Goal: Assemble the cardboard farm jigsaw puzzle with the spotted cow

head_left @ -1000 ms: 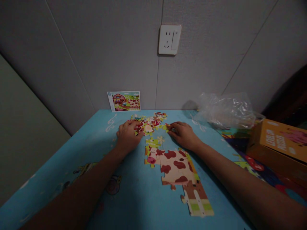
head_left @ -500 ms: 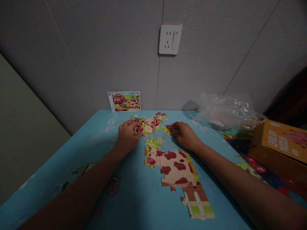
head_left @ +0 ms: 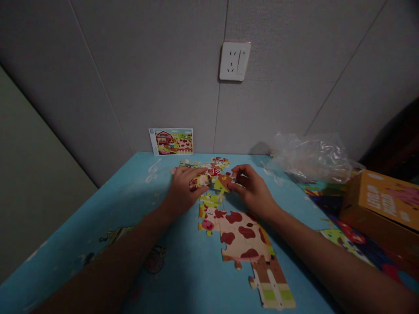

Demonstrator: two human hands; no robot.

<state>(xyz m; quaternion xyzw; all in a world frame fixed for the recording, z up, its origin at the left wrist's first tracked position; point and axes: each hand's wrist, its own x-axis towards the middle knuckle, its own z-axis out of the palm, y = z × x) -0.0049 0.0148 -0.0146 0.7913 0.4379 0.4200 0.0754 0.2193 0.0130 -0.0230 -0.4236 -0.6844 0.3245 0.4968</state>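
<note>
My right hand (head_left: 250, 187) pinches a green and brown puzzle piece (head_left: 222, 183) between thumb and fingertips, raised a little over the table. Close on its left, my left hand (head_left: 183, 189) has its thumb and fingers closed around a red and yellow puzzle piece (head_left: 198, 181); the fingers partly cover it. Behind both hands lie several loose puzzle pieces (head_left: 218, 163), partly hidden. Nearer to me is a joined puzzle section (head_left: 245, 235) with a brown-spotted cow and a strip of fence. A small green piece (head_left: 209, 200) sits at its upper left.
A picture card (head_left: 173, 141) of a farm leans against the wall under a socket (head_left: 235, 61). At the right are a crumpled clear plastic bag (head_left: 314, 157) and an orange puzzle box (head_left: 382, 205). The blue patterned tabletop (head_left: 183, 270) reaches the wall.
My right hand has lifted its puzzle piece and turned it, bringing it left. My left hand has risen from the pile with a piece between thumb and fingers. The view has tilted slightly.
</note>
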